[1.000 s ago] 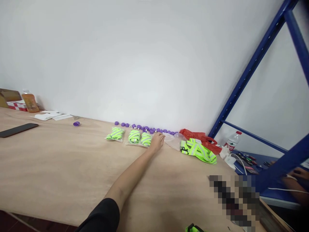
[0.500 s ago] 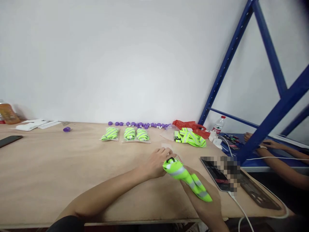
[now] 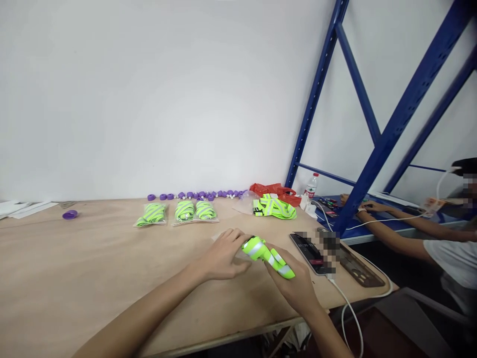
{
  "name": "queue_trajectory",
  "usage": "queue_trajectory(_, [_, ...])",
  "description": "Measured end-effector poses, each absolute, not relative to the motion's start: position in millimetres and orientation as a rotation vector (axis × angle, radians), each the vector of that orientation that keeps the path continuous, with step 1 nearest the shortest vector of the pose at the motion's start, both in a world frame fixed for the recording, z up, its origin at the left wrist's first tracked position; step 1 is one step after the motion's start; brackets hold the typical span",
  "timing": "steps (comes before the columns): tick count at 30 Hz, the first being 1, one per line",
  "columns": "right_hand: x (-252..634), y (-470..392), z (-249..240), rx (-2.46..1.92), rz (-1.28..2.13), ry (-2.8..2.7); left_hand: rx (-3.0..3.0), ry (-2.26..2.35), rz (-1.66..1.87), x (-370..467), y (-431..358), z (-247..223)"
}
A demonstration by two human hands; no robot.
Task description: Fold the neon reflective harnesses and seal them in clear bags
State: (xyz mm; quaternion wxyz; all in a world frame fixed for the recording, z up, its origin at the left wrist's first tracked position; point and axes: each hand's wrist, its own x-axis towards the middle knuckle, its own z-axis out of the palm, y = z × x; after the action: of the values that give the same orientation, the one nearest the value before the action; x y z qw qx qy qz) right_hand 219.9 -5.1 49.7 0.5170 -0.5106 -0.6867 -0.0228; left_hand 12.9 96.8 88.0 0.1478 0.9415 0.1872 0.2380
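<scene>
My right hand (image 3: 296, 283) is closed around a bundled neon-green strap (image 3: 266, 256) with silver reflective bands. One end of the strap trails over the back of that hand. My left hand (image 3: 225, 256) is at the bundle's left end, its fingers curled over a see-through plastic bag (image 3: 215, 238), of which only small bits show. Behind my hands lie packed bags with the same green straps: one bag (image 3: 152, 214) on the left and a pair (image 3: 194, 211) beside it. A loose pile of green strap (image 3: 276, 206) rests farther right.
Several purple caps (image 3: 201, 195) line the wall. A red plastic bag (image 3: 274, 190) and a water bottle (image 3: 311, 185) stand behind the pile. To the right are a phone (image 3: 312, 253) with a cable, a blue rack post (image 3: 372, 159) and another person's arms (image 3: 398, 236).
The view has swung right, and more of the other person shows. My hands have drawn the strap bundle and plastic bag together, with my left thumb now spread below the bundle.
</scene>
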Motion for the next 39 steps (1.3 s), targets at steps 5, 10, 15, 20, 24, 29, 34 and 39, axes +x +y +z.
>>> queue_trajectory(5, [216.0, -6.0, 48.6, -1.293, 0.103, -1.605, 2.709, 0.455, 0.666, 3.3, 105.7, 78.2])
queue_trajectory(10, [213.8, -5.2, 51.2, -1.293, 0.184, -1.605, 2.631, 0.462, 0.862, -2.9, 123.9, 70.3])
queue_trajectory(15, [210.6, -3.7, 60.5, -1.268, 0.311, -1.542, 2.714, 0.348, 0.764, -7.7, 130.6, 77.3])
queue_trajectory(20, [201.8, -0.3, 62.5, -1.236, 0.436, -1.388, 2.596, 0.252, 0.779, -5.2, 124.7, 84.4])
queue_trajectory(24, [199.7, -0.8, 62.5, -1.250, 0.554, -1.461, 2.426, 0.253, 0.627, -4.5, 125.1, 93.7])
queue_trajectory(29, [202.9, -1.7, 72.9, -1.255, 0.560, -1.628, 2.289, 0.262, 0.483, -6.0, 117.8, 109.3])
queue_trajectory(34, [203.2, 0.3, 84.2, -1.229, 0.575, -1.790, 2.247, 0.317, 0.432, -7.2, 113.8, 116.3])
queue_trajectory(39, [200.0, 2.6, 85.9, -1.224, 0.554, -1.888, 1.971, 0.343, 0.297, -7.2, 131.3, 98.0])
